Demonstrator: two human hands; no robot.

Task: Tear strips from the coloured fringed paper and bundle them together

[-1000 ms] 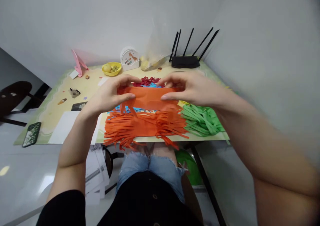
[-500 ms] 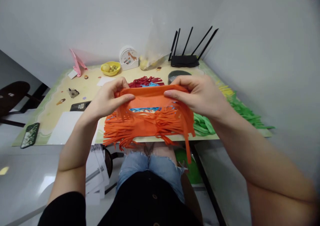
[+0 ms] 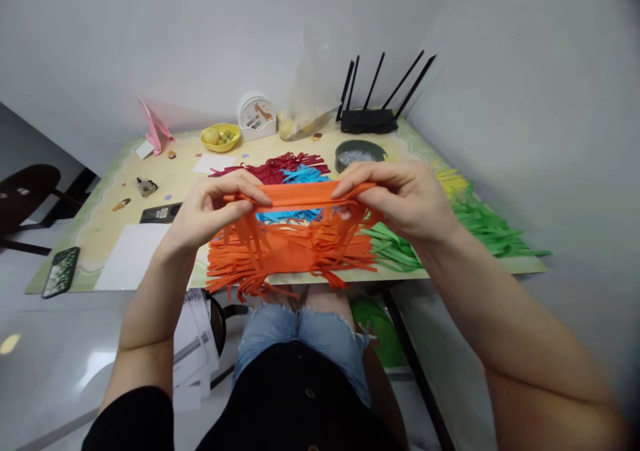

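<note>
Between my two hands an orange fringed fabric piece [image 3: 300, 196] is stretched level above the table's front edge, its middle folded into a narrow band. My left hand [image 3: 213, 208] pinches its left end, thumb below and fingers on top. At the other end my right hand [image 3: 400, 201] grips it the same way, with fringe strips hanging beneath both hands. Under it, more orange fringed fabric [image 3: 287, 252] lies in a flat pile at the table's edge. Blue fringed strips [image 3: 305, 174] and dark red fringed strips [image 3: 273, 168] lie just behind.
Green strips [image 3: 487, 228] and yellow strips [image 3: 450, 179] lie at the right. A round dark tin [image 3: 357, 154] and a black router [image 3: 369, 122] stand behind. Left are white paper [image 3: 130, 258], a phone [image 3: 61, 272], a black device [image 3: 160, 214] and a yellow fruit bowl [image 3: 220, 138].
The held orange fabric has gone from a wider hanging panel to a narrow folded band. Both hands have dropped slightly, and more of the red and blue strips and the tin shows behind.
</note>
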